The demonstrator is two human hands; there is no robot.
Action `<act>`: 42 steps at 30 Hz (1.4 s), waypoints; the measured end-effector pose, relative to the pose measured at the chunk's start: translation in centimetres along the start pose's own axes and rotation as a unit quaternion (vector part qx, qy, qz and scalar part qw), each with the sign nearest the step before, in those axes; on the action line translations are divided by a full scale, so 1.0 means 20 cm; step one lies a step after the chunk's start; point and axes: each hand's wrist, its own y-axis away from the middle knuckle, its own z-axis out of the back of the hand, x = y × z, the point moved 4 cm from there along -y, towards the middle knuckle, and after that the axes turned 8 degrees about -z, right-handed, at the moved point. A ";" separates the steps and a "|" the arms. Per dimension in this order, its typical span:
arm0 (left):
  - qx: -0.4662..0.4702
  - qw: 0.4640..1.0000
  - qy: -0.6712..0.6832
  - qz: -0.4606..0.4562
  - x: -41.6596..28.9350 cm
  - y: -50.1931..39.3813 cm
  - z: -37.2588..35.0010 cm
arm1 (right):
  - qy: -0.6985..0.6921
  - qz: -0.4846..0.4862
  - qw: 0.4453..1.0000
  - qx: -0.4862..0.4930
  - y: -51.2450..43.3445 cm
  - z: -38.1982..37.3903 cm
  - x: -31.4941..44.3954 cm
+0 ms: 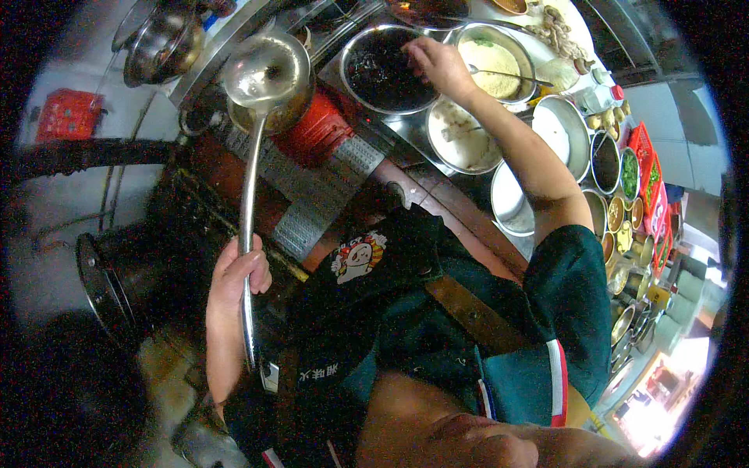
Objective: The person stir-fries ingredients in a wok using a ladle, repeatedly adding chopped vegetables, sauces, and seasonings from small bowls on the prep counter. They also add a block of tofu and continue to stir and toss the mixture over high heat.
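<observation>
My left hand [243, 266] is closed around the long handle of a large metal ladle [250, 193]. The ladle's bowl is raised at the upper left, in front of another round metal vessel [284, 120] that it partly hides. My right hand [439, 64] reaches over the right side of a wide metal basin [346, 82] with shiny dark contents. Its fingers are bent and blurred, so whether anything is between them does not show. Beside that hand stands a metal bowl of pale yellow granular seasoning [488, 52] with a spoon [509, 76] in it.
A bowl of whitish contents [456, 137] and more metal bowls [559, 140] line the counter under my right forearm. Several small ingredient containers [617, 213] and red baskets [641, 146] stand farther right. A red bucket [316, 131] is below the ladle. A dark wok [99, 281] is at left.
</observation>
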 end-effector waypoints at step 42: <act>0.198 0.977 -0.061 0.058 -0.47 -0.18 -0.15 | -0.417 -0.012 0.908 -0.027 0.28 0.41 0.32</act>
